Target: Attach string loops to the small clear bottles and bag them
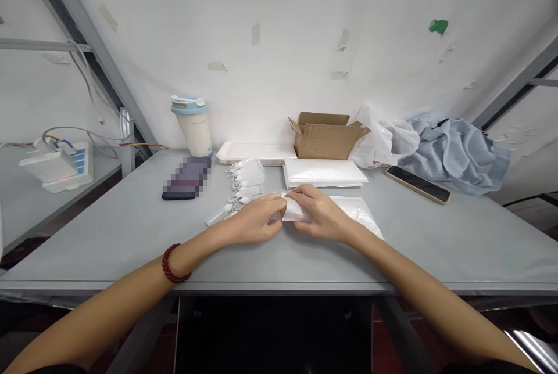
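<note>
Between my two hands is a white bubble mailer [295, 210], held at its edges just above the grey tabletop. My left hand [261, 218] is closed, with thumb and fingers pinching its left end. The right hand [323, 214] grips it from the right, fingers bent over the top. Partly hidden behind that hand, another white bubble mailer [361, 215] lies flat on the table. Just beyond my hands is a stack of white mailers [325, 172]. Close to my left hand lies a pile of small clear-and-white pieces with thin cords [247, 179].
At the back stand a lidded cup [195, 129], flat white packs [258, 152] and an open cardboard box [326, 140]. A plastic bag [383, 139] and blue cloth [462, 156] lie right, near a phone [418, 184]. A blurred-out dark phone [187, 178] lies left.
</note>
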### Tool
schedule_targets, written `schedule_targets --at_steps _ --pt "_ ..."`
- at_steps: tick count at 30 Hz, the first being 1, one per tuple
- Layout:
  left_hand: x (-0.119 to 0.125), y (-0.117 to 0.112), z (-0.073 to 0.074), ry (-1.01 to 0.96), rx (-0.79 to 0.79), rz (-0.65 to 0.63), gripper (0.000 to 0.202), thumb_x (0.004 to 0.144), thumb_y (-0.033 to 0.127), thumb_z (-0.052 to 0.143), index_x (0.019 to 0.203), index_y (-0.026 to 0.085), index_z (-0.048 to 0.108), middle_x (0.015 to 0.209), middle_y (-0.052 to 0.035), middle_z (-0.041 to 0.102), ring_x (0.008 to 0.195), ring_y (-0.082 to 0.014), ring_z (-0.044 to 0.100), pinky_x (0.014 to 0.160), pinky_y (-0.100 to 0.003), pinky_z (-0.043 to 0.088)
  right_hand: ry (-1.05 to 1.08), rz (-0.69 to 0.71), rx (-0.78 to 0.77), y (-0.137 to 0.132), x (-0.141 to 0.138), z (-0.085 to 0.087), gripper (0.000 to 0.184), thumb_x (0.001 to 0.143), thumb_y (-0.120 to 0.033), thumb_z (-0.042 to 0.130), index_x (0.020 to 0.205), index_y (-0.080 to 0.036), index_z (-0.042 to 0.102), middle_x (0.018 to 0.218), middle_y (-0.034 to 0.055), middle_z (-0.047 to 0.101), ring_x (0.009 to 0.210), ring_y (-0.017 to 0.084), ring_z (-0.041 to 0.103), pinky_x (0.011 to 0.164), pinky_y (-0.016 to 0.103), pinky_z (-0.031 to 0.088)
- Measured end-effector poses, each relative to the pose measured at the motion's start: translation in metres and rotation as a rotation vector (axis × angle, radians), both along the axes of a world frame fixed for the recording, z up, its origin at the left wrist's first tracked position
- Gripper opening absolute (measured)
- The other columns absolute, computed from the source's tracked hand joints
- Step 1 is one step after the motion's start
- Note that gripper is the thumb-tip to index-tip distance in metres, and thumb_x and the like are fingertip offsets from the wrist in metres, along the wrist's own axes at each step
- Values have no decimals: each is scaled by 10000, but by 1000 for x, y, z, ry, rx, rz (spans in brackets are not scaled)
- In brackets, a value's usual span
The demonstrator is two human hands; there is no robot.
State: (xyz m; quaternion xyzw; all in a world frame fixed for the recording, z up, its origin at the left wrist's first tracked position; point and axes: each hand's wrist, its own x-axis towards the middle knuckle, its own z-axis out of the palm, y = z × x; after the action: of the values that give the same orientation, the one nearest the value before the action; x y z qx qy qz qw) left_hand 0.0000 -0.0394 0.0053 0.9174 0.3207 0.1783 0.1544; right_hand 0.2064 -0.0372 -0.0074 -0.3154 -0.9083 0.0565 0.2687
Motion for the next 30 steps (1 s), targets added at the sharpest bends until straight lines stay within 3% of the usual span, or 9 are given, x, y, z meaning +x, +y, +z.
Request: schedule_targets --at_steps 3,6,12,15,19,22,25,30 --pt "-2 2 5 -34 -1 14 83 759 103 483 757 185 490 742 5 528 678 -146 489 622 -259 374 -5 -3 3 0 1 2 435 729 -174 570 1160 -123 548 1046 142 565 951 252 539 815 419 497" --pt "-7 8 5 -41 106 72 108 788 117 517 836 185 587 783 -14 596 756 -172 535 637 -261 394 -29 -16 60 2 4 4 441 760 -193 565 1195 -141 516 1085 146 550 975 256 521 832 430 485" --pt "-15 19 -4 -190 451 82 150 832 84 494 841 167 619 802 -25 679 702 -147 601 588 -241 421 -145 -203 422 3 0 2 444 806 -194 535 1231 -76 476 1181 208 513 1066 302 445 857 439 428" --pt "-13 16 -4 -257 587 16 182 819 40 472 865 161 600 857 -36 680 711 -127 618 583 -219 443 -258 -305 602 0 -8 -4 345 843 -131 458 1173 -54 520 1062 190 580 980 287 479 793 400 412" --pt "-8 8 -5 -247 719 -90 210 817 13 450 881 171 572 911 -56 647 787 -132 617 646 -223 485 -372 -359 719 -6 -15 -9 283 864 -42 374 1054 -51 584 845 127 617 762 220 505 707 354 381" --pt "-5 5 -9 -302 700 -96 245 828 12 466 1000 169 543 1020 -91 607 891 -144 608 702 -235 519 -359 -343 771 -7 -15 -9 272 867 -29 377 1010 -54 607 781 100 623 702 196 513 682 335 376" --pt "-2 6 -11 -414 613 -10 307 841 44 508 1129 147 485 1100 -131 574 1027 -178 577 753 -263 547 -330 -314 788 -6 -12 -7 267 866 -20 392 1005 -48 618 768 96 642 698 186 542 663 321 387" --pt "-2 9 -12 -382 497 162 267 856 179 568 1115 148 508 1008 -99 640 907 -202 629 729 -332 560 -263 -272 841 -4 -8 -7 242 843 -8 438 988 -27 631 835 125 688 753 192 608 637 300 423"
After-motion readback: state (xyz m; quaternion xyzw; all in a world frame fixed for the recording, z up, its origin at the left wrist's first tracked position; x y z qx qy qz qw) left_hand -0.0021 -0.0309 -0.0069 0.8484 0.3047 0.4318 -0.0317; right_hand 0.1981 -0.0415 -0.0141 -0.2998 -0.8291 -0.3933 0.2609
